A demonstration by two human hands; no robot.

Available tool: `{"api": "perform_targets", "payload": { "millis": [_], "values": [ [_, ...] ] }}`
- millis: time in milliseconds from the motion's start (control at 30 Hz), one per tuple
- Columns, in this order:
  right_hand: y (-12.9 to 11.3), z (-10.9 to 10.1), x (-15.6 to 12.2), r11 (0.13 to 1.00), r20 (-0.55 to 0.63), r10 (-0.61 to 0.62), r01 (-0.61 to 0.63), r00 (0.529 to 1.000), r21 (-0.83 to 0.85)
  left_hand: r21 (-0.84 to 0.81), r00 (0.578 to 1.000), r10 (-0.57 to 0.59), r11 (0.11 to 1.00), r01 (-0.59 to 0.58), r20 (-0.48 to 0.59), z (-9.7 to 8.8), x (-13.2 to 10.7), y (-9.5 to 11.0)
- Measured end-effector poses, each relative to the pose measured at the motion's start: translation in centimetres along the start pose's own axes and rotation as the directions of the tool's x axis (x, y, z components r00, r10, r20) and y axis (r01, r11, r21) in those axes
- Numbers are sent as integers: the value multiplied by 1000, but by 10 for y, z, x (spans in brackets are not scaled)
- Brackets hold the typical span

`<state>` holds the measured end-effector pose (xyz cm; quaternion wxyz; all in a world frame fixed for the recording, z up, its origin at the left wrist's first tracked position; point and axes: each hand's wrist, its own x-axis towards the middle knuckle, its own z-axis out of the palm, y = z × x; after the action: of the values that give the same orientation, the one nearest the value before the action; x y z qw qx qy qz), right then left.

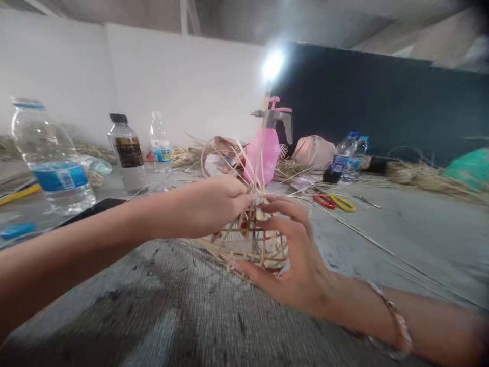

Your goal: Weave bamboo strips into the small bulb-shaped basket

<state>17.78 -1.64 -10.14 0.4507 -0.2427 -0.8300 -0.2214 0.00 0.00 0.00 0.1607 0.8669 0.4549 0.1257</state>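
Note:
A small half-woven basket of pale bamboo strips stands on the grey table, with loose strip ends sticking up and out. My left hand comes in from the left, its fingers pinched on an upright strip at the basket's top. My right hand cups the basket from the right and below, fingers curled round its side. A bracelet sits on my right wrist.
Behind the basket stand a pink spray bottle, water bottles and a dark-capped bottle. Red and yellow-handled scissors lie at the right. A black phone lies left. Straw heaps line the back.

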Motion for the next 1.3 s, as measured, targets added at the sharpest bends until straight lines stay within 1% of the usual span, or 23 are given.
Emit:
{"api": "perform_targets", "payload": {
  "millis": [167, 267, 367, 467, 533, 633, 700, 767, 833, 900, 967, 1067, 1100, 1200, 1233, 1300],
  "values": [
    [-2, 1, 2, 1000, -15, -13, 13, 1000, -11, -2, 999, 38, 999, -38, -10, 1, -2, 1],
    [-2, 0, 1, 1000, -13, -6, 6, 1000, -15, 8, 998, 54, 998, -54, -32, 1, -3, 1],
    [-3, 0, 1, 1000, -3, -14, 14, 1000, -25, 4, 997, 74, 997, -74, -29, 1, -3, -1],
    [-4, 0, 1, 999, 1, -14, 14, 1000, -40, 72, 991, 128, 990, -125, -41, 0, -4, -3],
    [-4, 0, 1, 999, 0, -10, 10, 1000, -44, 111, 989, 142, 984, -138, -29, -1, -5, -5],
    [-3, 0, 0, 999, 4, -6, 6, 1000, -42, 110, 983, 182, 977, -182, 12, -4, -4, -9],
    [-2, -1, 0, 999, 10, 2, -2, 1000, -33, 164, 966, 257, 953, -254, -2, -5, -3, -13],
    [-1, -1, 0, 999, 7, 15, -14, 1000, -28, 279, 942, 331, 910, -305, -49, -5, -2, -17],
    [-1, 0, 0, 999, 1, 23, -23, 1000, -27, 384, 932, 352, 875, -295, -86, -6, -1, -20],
    [0, 1, 0, 999, 2, 26, -26, 1000, -22, 429, 934, 343, 861, -272, -97, -5, -1, -21],
    [-1, 1, 0, 1000, 5, 25, -25, 1000, -19, 416, 939, 333, 868, -271, -83, -4, 0, -22],
    [-2, 2, 0, 999, -2, 26, -26, 1000, -24, 306, 951, 305, 910, -279, -41, -1, 2, -21],
    [-2, 2, 0, 999, -6, 26, -27, 1000, -25, 255, 960, 279, 931, -262, -33, 1, 2, -20],
    [-1, 1, 0, 999, -13, 22, -23, 1000, -28, 137, 986, 164, 978, -160, -17, 2, 3, -15],
    [-1, 0, 0, 999, -11, 21, -21, 1000, -30, 108, 989, 147, 983, -146, 1, 1, 3, -13],
    [0, 0, 0, 999, -10, 14, -14, 1000, -34, 30, 986, 158, 987, -160, 57, -2, 4, -11]
  ]
}}
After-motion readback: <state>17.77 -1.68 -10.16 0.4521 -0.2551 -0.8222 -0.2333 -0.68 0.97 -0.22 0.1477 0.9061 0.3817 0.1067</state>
